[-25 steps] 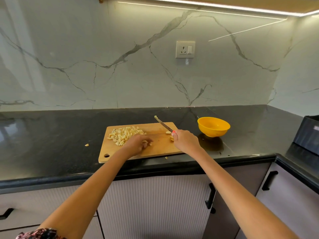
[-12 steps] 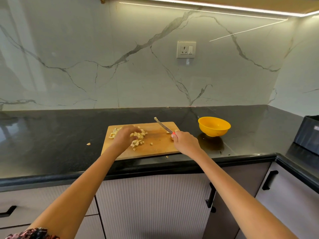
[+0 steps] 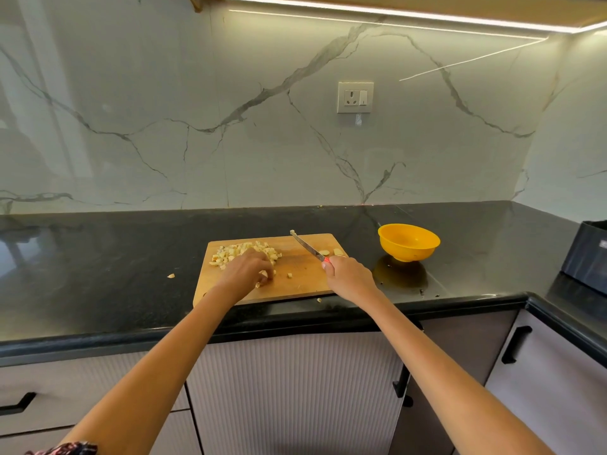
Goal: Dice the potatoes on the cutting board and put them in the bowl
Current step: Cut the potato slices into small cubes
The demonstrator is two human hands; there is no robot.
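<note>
A wooden cutting board (image 3: 305, 280) lies on the black counter. A pile of diced potato (image 3: 239, 251) sits on its far left part. My left hand (image 3: 249, 270) rests on the near edge of that pile, fingers curled down over a few pieces. My right hand (image 3: 348, 277) grips a red-handled knife (image 3: 307, 246), whose blade points up and away over the board. Two uncut potato bits (image 3: 331, 252) lie by the board's right edge. The yellow bowl (image 3: 408, 242) stands to the right of the board and looks empty.
Stray potato bits lie on the counter left of the board (image 3: 170, 275) and at its front edge (image 3: 318, 300). A dark box (image 3: 588, 254) stands at the far right. A wall socket (image 3: 355, 97) is on the marble backsplash. Cabinet doors hang below the counter.
My left hand went from the board's middle to the potato pile at the left and now sits at the pile's near edge. The pile has spread. The knife hand has barely moved.
</note>
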